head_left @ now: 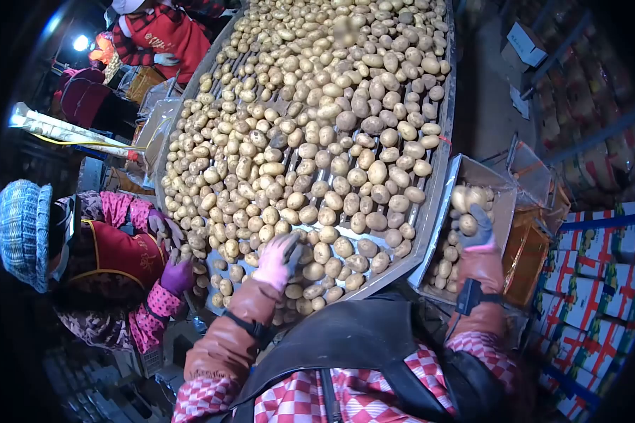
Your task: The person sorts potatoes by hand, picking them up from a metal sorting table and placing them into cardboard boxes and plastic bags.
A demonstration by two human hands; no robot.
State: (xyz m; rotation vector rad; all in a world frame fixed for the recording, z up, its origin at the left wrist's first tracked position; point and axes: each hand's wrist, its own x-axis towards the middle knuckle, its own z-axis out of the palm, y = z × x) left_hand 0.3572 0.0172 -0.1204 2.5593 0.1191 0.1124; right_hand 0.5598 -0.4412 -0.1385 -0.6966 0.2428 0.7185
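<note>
My left hand point(278, 262), in a pink glove with grey fingers, rests on loose potatoes point(324, 234) near the front edge of the sorting table. Its fingers look stretched out over them, with no potato visibly gripped. Over a box point(420, 271) to the right of the table, my right hand point(480, 230) wears a grey glove with a pink cuff. A potato point(467, 225) sits in its curled fingers. More potatoes point(444, 266) lie inside that box, beneath and beside the hand.
The slatted sorting table point(441, 141) stretches away, covered in potatoes. At its left, a co-worker in a knitted hat point(25, 225) has gloved hands on the potatoes. Another person in a red vest point(169, 42) stands farther off. Printed cartons point(593, 282) are stacked at the right.
</note>
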